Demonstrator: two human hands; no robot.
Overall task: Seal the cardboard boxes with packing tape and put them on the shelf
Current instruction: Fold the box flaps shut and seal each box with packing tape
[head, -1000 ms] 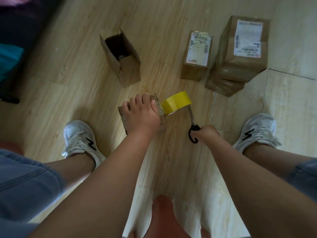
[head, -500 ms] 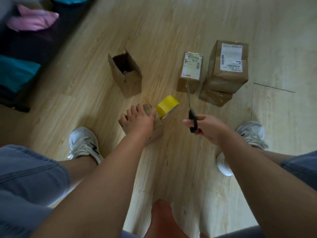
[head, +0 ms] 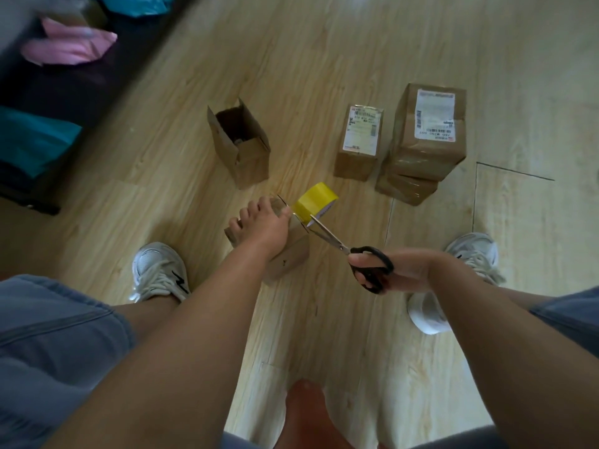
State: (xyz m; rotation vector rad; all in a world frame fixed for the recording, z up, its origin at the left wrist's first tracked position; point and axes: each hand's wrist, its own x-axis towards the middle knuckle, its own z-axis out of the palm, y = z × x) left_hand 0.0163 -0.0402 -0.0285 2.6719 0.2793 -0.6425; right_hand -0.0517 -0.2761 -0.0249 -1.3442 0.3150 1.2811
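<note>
The cardboard box (head: 291, 254) sits under our left hand (head: 261, 225), fingers curled over its top; our right hand (head: 405, 270) grips scissors (head: 337, 244), blades parted beside the tape roll (head: 316, 202).

It's dim in here: soft light reaches the pale wood floor (head: 340, 43) beyond the yellow tape roll (head: 316, 202), while everything nearer than the roll sits in murky shadow. A warm sheen lies on the boards just left of the roll. Far up-left of it the pink cloth (head: 68, 50) smears with motion blur, and the wide lens stretches the edges
</note>
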